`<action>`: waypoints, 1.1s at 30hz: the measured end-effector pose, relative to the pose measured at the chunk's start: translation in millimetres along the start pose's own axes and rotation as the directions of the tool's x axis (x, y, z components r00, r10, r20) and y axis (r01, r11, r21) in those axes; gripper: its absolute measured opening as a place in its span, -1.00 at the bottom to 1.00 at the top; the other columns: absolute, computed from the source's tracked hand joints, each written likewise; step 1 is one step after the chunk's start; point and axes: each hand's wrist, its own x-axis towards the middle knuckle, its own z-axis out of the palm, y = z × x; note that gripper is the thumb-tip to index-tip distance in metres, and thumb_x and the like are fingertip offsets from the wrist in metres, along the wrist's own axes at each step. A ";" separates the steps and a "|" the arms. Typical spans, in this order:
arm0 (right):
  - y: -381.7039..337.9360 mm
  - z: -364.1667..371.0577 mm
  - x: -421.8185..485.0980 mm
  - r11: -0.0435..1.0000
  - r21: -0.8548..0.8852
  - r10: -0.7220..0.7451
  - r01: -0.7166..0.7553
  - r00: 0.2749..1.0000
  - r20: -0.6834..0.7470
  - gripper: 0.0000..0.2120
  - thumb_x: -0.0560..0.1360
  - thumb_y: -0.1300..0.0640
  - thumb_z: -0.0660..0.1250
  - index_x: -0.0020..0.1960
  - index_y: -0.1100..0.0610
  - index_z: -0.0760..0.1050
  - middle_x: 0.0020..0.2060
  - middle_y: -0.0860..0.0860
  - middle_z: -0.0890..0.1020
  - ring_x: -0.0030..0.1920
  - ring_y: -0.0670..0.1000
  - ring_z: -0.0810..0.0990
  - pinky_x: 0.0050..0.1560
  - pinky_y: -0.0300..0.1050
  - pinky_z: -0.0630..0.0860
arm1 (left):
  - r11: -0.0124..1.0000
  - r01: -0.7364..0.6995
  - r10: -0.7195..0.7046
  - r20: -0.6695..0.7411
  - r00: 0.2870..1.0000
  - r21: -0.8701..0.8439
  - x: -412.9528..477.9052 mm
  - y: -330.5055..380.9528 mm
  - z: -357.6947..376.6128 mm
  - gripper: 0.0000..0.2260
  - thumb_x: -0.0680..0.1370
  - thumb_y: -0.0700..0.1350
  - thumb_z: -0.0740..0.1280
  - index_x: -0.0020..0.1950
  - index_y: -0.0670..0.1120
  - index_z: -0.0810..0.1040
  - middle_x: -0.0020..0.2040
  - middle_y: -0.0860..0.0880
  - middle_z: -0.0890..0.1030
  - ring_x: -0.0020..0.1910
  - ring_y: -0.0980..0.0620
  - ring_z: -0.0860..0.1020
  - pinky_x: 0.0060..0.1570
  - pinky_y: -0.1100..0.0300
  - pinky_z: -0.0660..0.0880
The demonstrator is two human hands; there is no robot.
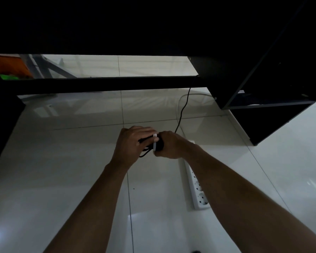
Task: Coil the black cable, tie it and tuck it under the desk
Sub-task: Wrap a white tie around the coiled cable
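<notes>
A coiled bundle of black cable [147, 145] is held between both hands above the white tiled floor, under the dark desk [117, 24]. My left hand [130, 143] grips the bundle's left side, and loops stick out below it. My right hand [169, 145] closes on the right side. A white tie [155, 144] wraps across the bundle between the hands. The rest of the black cable [182, 110] runs from the hands up to the desk's back rail.
A white power strip [197, 189] lies on the floor under my right forearm. A white cord [178, 106] curves beside the black cable. A black shelf unit [263, 92] stands at the right. The desk's black crossbar [98, 84] spans the back.
</notes>
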 end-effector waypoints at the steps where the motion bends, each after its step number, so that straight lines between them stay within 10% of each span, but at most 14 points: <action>1: 0.9 0.3 -0.5 1.000 -0.006 0.005 -0.005 1.000 -0.003 -0.77 0.44 0.14 0.46 0.07 0.16 0.57 -0.13 0.07 0.62 -0.11 0.09 0.61 -0.12 -0.08 0.53 | 0.999 0.029 -0.029 -0.012 1.000 -0.019 -3.1 1.2 3.9 -0.74 0.59 0.05 0.37 0.05 -0.11 0.74 0.04 0.03 0.73 0.03 0.05 0.67 0.04 0.03 0.57; 14: -4.6 13.9 10.3 1.000 -0.021 -0.008 0.006 0.995 -0.095 -0.34 0.23 -0.39 0.50 0.20 -0.06 0.55 0.05 -0.09 0.69 0.08 -0.01 0.64 0.19 0.04 0.52 | 0.936 0.309 -0.328 -0.105 0.939 -0.168 -11.9 -0.1 -0.8 -0.84 0.49 -0.10 0.51 0.05 -0.08 0.74 -0.08 0.08 0.72 -0.10 0.30 0.62 0.01 0.33 0.56; 26: -13.4 6.3 5.1 0.986 -0.138 -0.125 0.098 0.970 -0.210 -0.51 0.44 -0.26 0.45 0.26 -0.02 0.58 0.06 -0.01 0.72 0.05 0.03 0.67 0.07 -0.12 0.51 | 0.924 0.313 -0.357 -0.197 0.913 -0.221 -9.7 6.7 -3.5 -0.88 0.51 -0.14 0.50 0.00 -0.15 0.73 -0.06 0.00 0.72 -0.07 0.34 0.62 -0.01 0.49 0.47; 33: -10.1 5.1 3.3 0.984 -0.165 -0.105 0.074 0.976 -0.191 -0.62 0.47 -0.22 0.43 0.13 0.01 0.62 -0.05 0.00 0.72 -0.05 0.03 0.68 -0.11 -0.20 0.40 | 0.942 0.243 -0.283 -0.159 0.946 -0.231 -16.4 4.0 -1.4 -0.84 0.49 -0.10 0.51 0.04 -0.10 0.73 -0.03 0.05 0.72 0.01 0.16 0.66 0.09 0.24 0.57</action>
